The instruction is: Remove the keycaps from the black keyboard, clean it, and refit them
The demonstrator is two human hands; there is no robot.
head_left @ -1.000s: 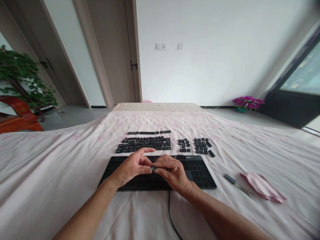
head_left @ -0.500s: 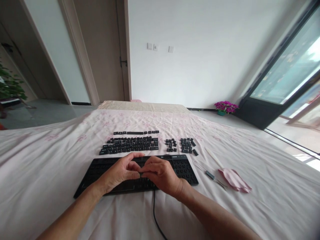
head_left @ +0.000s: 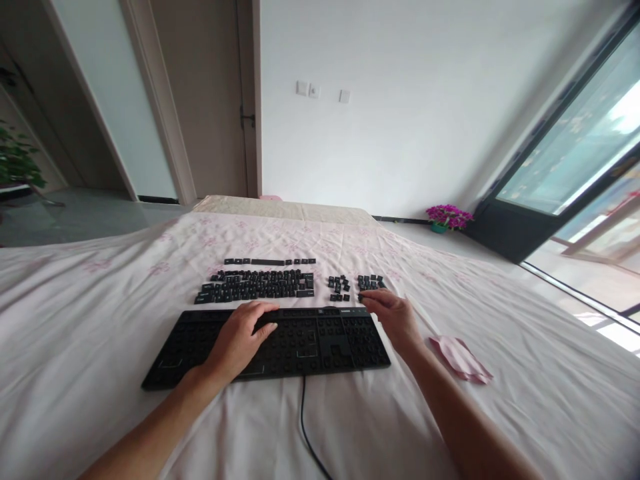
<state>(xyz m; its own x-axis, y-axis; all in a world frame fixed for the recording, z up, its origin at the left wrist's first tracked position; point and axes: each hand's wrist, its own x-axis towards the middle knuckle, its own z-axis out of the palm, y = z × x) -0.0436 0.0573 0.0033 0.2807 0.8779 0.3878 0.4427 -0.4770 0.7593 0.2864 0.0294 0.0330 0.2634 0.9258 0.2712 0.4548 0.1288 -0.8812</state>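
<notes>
A black keyboard [head_left: 293, 343] with its keycaps off lies on the cloth, its key sockets and wire stabilizers bare. Over its left-centre rests my left hand [head_left: 245, 337], thumb and fingers apart, holding nothing. Beyond the keyboard's right end, my right hand [head_left: 395, 317] pinches a small black keycap [head_left: 361, 297] at the near edge of the number-pad keycaps [head_left: 370, 280]. To the left of these sit a small cluster of keycaps [head_left: 340, 287], the large block of keycaps [head_left: 260, 287] and a row with the space bar [head_left: 267, 262].
A pink folded cloth [head_left: 460, 359] lies right of my right forearm. The keyboard cable [head_left: 304, 420] runs toward me. A pale floral bedcover [head_left: 125, 293] spreads under everything. Flowers in a pot [head_left: 447, 217] stand on the floor by the glass door.
My hands were together over the keyboard's middle. My right hand has moved right and away from me to the number-pad keycaps; my left hand has opened and shifted slightly left.
</notes>
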